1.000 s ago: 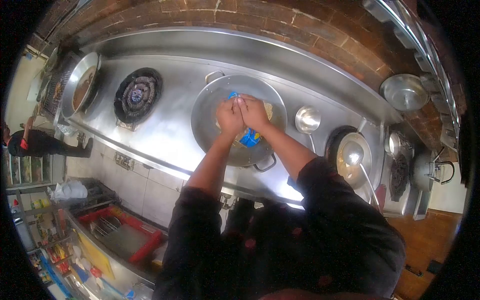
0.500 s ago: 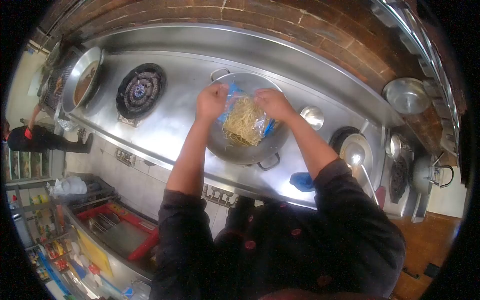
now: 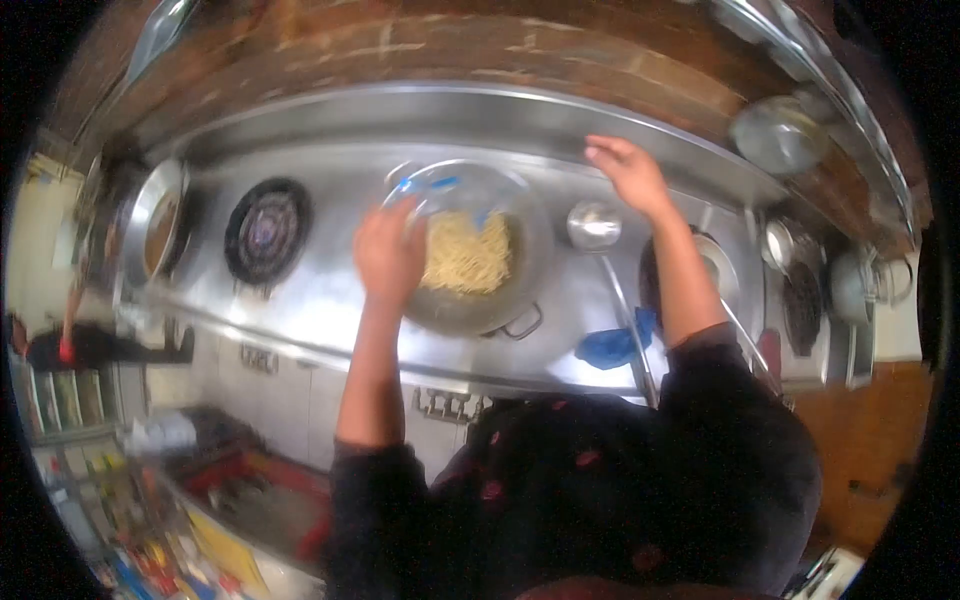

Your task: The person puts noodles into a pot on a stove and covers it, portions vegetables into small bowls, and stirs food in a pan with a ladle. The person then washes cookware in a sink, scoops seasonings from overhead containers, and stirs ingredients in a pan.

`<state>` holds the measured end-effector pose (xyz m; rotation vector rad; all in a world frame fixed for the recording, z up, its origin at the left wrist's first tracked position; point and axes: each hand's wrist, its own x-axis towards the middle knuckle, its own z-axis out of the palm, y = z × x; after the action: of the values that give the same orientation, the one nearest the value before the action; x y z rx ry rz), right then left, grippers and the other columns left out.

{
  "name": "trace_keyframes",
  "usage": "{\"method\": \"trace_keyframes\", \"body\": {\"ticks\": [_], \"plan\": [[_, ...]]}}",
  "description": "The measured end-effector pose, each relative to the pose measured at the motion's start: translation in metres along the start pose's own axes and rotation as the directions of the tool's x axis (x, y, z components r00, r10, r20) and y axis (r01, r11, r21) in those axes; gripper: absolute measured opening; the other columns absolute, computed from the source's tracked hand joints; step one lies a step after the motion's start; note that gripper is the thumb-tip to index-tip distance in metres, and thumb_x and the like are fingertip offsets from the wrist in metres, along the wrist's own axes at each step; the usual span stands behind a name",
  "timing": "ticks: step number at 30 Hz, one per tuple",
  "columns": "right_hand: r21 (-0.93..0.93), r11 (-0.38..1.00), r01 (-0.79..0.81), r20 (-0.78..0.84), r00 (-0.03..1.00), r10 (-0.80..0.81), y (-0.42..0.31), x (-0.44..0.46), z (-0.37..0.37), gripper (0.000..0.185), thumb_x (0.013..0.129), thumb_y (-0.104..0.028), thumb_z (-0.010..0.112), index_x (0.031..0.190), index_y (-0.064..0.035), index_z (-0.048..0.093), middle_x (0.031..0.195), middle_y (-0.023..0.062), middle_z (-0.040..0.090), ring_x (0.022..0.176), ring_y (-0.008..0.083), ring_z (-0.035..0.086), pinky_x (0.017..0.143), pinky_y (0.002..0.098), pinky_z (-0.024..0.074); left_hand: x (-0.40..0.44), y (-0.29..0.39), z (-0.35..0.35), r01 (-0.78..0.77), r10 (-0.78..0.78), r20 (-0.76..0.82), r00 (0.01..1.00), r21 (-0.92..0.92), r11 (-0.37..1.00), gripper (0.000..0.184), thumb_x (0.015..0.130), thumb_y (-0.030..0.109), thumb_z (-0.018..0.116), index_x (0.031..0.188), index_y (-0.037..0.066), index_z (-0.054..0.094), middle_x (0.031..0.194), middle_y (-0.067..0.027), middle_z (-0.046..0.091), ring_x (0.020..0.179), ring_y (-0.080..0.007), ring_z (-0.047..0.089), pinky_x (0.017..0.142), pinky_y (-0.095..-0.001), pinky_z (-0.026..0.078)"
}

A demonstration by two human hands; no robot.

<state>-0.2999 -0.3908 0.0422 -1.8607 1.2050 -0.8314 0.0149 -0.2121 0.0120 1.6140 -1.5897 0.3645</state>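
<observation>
Pale noodles [image 3: 466, 254] lie in a large metal wok [image 3: 532, 235] on the steel counter. Over the wok's left rim is my left hand [image 3: 388, 245], blurred by motion, with blue-and-clear packaging [image 3: 440, 184] beside its fingertips at the far side of the wok. Whether the hand grips that packaging cannot be made out. My right hand [image 3: 630, 172] is raised right of the wok, fingers apart and holding nothing. Below it, a ladle [image 3: 595, 226] rests on the counter, its handle running past a crumpled blue wrapper [image 3: 608, 348].
A round black burner [image 3: 268, 232] stands left of the wok, with a pan of brown liquid [image 3: 155, 225] farther left. At right are another pan [image 3: 715, 265] and a metal bowl [image 3: 780, 135]. A person in dark clothing [image 3: 90, 348] is at the far left.
My hands have moved apart; the right rose away from the wok and let go of the packaging. The noodles now lie loose in the wok. The view has shifted.
</observation>
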Motion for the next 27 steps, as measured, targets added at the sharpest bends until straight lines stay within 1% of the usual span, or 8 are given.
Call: {"method": "trace_keyframes", "body": {"ticks": [7,9,11,14,15,16,18,27], "plan": [[0.211,0.954,-0.213,-0.679,0.67,0.3,0.12,-0.025,-0.249,0.029,0.087,-0.03,0.057,0.091,-0.0051,0.071,0.079,0.009,0.07,0.077,0.0197,0.064,0.07,0.0329,0.0477,-0.028,0.026,-0.009,0.202,-0.199,-0.044,0.979,0.068,0.977,0.029,0.088,0.014,0.064,0.113,0.0,0.064,0.084,-0.0113,0.058,0.077,-0.0254,0.055,0.071,-0.0364,0.045],[0.027,0.995,-0.096,-0.769,0.635,0.082,0.158,-0.025,-0.309,0.018,0.089,-0.019,0.056,0.086,-0.0044,0.065,0.072,0.0033,0.062,0.063,0.0125,0.056,0.055,0.0274,0.0429,-0.028,0.033,-0.013,0.258,-0.247,-0.131,0.96,0.074,0.963,0.029,0.088,0.013,0.064,0.113,-0.001,0.064,0.086,-0.0125,0.059,0.08,-0.0263,0.056,0.073,-0.0369,0.046],[-0.104,0.936,-0.337,-0.819,0.563,0.112,0.213,-0.008,-0.367,0.022,0.089,-0.022,0.055,0.084,-0.0038,0.066,0.075,0.0068,0.064,0.066,0.0186,0.059,0.059,0.0331,0.0458,-0.034,0.023,-0.01,0.305,-0.287,-0.207,0.935,0.061,0.95,0.029,0.088,0.012,0.064,0.113,-0.002,0.063,0.094,-0.0148,0.061,0.086,-0.0278,0.058,0.077,-0.037,0.047],[-0.781,0.182,-0.597,-0.586,0.802,0.118,0.269,0.016,-0.43,0.032,0.093,-0.028,0.045,0.092,-0.0061,0.068,0.094,0.0127,0.068,0.084,0.0277,0.065,0.075,0.041,0.0522,-0.035,0.03,-0.004,0.4,-0.37,-0.195,0.908,0.149,0.904,0.028,0.089,0.013,0.063,0.112,-0.002,0.063,0.097,-0.0166,0.063,0.087,-0.0281,0.061,0.078,-0.037,0.048],[-0.51,0.555,-0.657,-0.643,0.72,0.261,0.287,0.029,-0.437,0.024,0.091,-0.022,0.053,0.102,-0.0035,0.065,0.095,0.0135,0.066,0.084,0.0265,0.064,0.073,0.0396,0.0533,-0.034,0.018,-0.004,0.465,-0.494,-0.166,0.853,-0.186,0.866,0.026,0.089,0.012,0.06,0.111,-0.002,0.064,0.098,-0.0172,0.065,0.088,-0.0288,0.061,0.08,-0.0369,0.048],[-0.086,0.854,-0.514,-0.606,0.707,0.365,0.286,0.03,-0.438,0.024,0.092,-0.02,0.053,0.103,0.0004,0.061,0.092,0.014,0.063,0.082,0.027,0.063,0.071,0.0388,0.0538,-0.028,0.028,-0.02,0.52,-0.518,-0.089,0.851,-0.006,0.854,0.026,0.089,0.013,0.059,0.111,-0.001,0.064,0.1,-0.0176,0.066,0.091,-0.0295,0.062,0.081,-0.0371,0.048],[0.595,0.787,-0.162,-0.575,0.598,0.558,0.324,0.056,-0.429,0.025,0.095,-0.019,0.05,0.102,0.0046,0.057,0.089,0.0146,0.06,0.079,0.0275,0.062,0.065,0.0393,0.0535,-0.027,0.052,-0.04,0.432,-0.398,-0.169,0.902,0.331,0.839,0.027,0.085,0.016,0.063,0.109,0.003,0.065,0.092,-0.0167,0.064,0.086,-0.0317,0.06,0.078,-0.0399,0.047],[0.845,0.492,0.209,-0.534,0.32,0.782,0.378,0.068,-0.441,0.037,0.084,-0.021,0.068,0.109,0.006,0.06,0.1,0.0167,0.065,0.082,0.0266,0.064,0.076,0.0358,0.0527,-0.081,0.065,-0.029,0.203,-0.28,0.18,0.943,0.357,0.912,0.03,0.079,0.006,0.065,0.106,0.019,0.065,0.085,-0.0107,0.06,0.078,-0.0332,0.061,0.066,-0.0424,0.05]]}}
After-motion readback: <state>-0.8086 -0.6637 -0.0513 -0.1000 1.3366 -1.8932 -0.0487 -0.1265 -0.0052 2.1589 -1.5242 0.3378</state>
